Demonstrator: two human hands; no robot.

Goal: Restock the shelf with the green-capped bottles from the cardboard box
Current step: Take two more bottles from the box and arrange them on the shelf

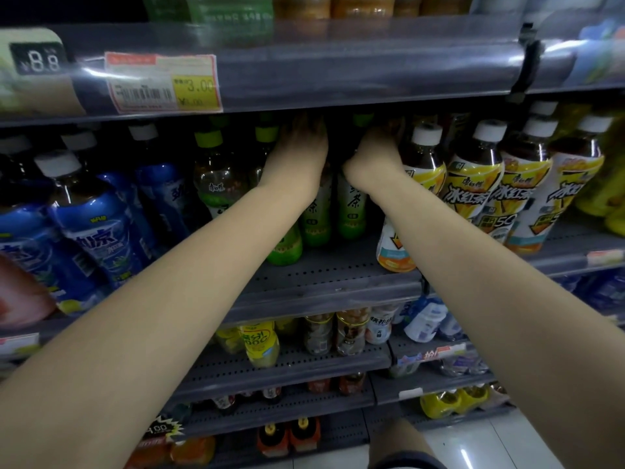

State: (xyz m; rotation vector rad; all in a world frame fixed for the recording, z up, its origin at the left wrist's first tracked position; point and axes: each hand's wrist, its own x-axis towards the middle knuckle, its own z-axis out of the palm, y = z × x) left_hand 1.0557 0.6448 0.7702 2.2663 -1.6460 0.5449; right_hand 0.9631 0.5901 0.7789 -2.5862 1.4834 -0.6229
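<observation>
Both hands deep in the shelf [321, 282] at frame centre: left hand [299, 154] and right hand [373, 157] atop green-capped bottles [351, 204], grip hidden, cannot tell. Best seat them upright, labels forward, clear of the white-capped bottles [473, 177].

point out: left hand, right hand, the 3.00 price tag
left hand [299, 147], head view, on the back of the hand.
right hand [375, 154], head view, on the back of the hand.
3.00 price tag [164, 83], head view, on its middle.
</observation>
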